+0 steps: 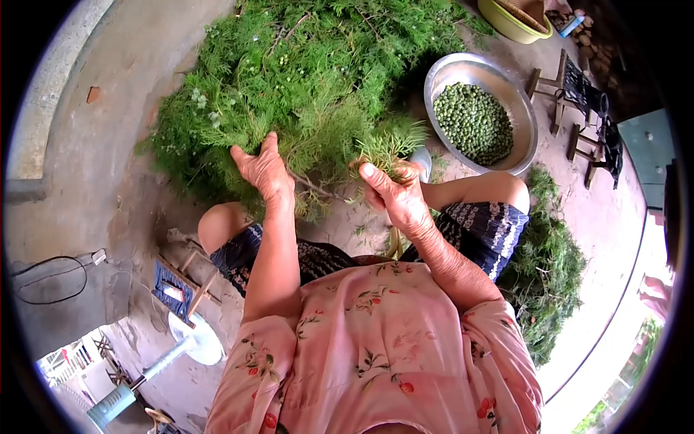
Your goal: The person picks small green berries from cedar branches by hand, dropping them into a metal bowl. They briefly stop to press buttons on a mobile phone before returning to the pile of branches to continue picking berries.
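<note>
My left hand (264,170) is closed at the near edge of a big heap of feathery evergreen branches (289,79), with foliage at its fingers. Part of its grip is hidden by the leaves. A thin bare stem (318,189) runs from beside it toward the right. My right hand (396,194) is closed around a small evergreen sprig (390,148), thumb on top and green tips sticking up past the fingers. Just beyond my right knee is a metal basin (531,119), partly filled with small round green cones or berries (473,123).
More cut branches (546,267) lie by my right leg. A yellow basin (506,25) stands at the far right, near dark folding stools (578,90). On my left are a small folding stool (177,286), a standing fan (155,369) and a black cable (83,278).
</note>
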Motion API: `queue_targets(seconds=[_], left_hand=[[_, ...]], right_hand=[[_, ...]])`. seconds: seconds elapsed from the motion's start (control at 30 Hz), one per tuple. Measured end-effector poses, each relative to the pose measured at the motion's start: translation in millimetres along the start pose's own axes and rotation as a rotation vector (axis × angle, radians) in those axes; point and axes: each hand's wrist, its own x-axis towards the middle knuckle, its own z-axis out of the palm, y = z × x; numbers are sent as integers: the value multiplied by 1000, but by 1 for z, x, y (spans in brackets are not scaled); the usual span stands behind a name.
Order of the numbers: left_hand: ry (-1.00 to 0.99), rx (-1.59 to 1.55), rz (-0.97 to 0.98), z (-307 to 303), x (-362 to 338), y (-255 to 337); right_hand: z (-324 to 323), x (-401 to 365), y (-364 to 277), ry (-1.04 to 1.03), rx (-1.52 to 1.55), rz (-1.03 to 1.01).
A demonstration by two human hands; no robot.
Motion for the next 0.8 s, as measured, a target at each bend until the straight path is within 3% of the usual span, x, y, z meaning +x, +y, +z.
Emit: queue_targets(seconds=[0.07, 0.17, 0.23, 0.27, 0.3, 0.37, 0.43, 0.57, 0.63, 0.7, 0.8], left_hand=[[27, -32, -46, 2, -3, 8], [34, -32, -70, -4, -2, 11], [162, 87, -179, 1, -8, 24], [124, 93, -198, 0, -8, 27], [14, -6, -55, -3, -2, 24], [94, 45, -217, -7, -5, 16], [-64, -88, 23, -11, -4, 5], [-176, -211, -20, -8, -13, 9], [-249, -249, -131, -5, -19, 13], [-348, -289, -107, 3, -27, 20], [-412, -296, -188, 14, -40, 31]], right_hand=[[-12, 7, 12, 71, 149, -72], [-25, 9, 8, 196, 258, 43], [-32, 10, 1, 219, 288, 49], [-37, 9, -2, 276, 384, 45], [-40, 9, -4, 330, 483, 44], [-54, 11, 1, 343, 524, -41], [-70, 11, -4, 399, 532, -74], [-99, 19, 0, 402, 573, -193], [-93, 18, -2, 365, 374, -161], [-78, 24, 6, 299, 150, -52], [-44, 24, 10, 12, 80, 126]])
